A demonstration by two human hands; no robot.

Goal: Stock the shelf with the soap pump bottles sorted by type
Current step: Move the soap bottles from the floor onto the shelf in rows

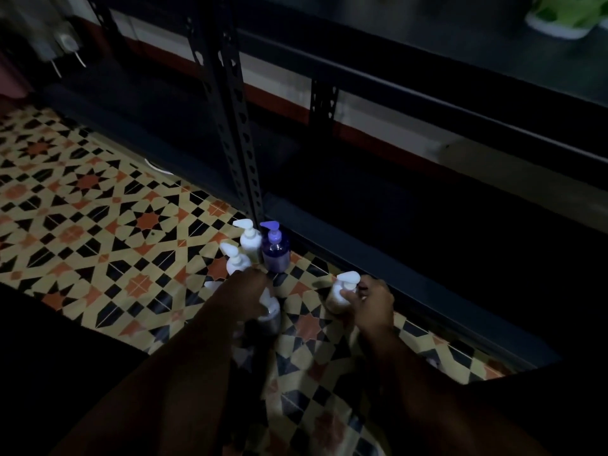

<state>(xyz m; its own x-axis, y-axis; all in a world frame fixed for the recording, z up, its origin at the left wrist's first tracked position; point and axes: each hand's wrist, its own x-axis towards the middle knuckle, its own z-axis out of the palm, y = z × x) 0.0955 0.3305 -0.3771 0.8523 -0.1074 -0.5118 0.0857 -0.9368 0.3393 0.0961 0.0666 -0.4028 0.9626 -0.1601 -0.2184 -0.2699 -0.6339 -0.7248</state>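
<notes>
Grabbing two bottles at once here, probably so each trip to the shelf (pixel 411 284) carries a pair. The right hand (pixel 375 302) is wrapped round a white-pump bottle (pixel 342 292) just in front of the shelf's bottom rail. The left hand (pixel 245 291) is curled over a clear bottle (pixel 271 315), further out from the shelf post (pixel 245 166). Lighting's terrible, so exactly how those fingers sit is hard to tell.

The rest stand bunched on the tiled floor (pixel 98 209) at the foot of the post: two white bottles (pixel 250 240) and a purple bottle (pixel 275 248), touching. Looks like a staging spot. No bottles visible on the bottom shelf yet, though it's very dark there.
</notes>
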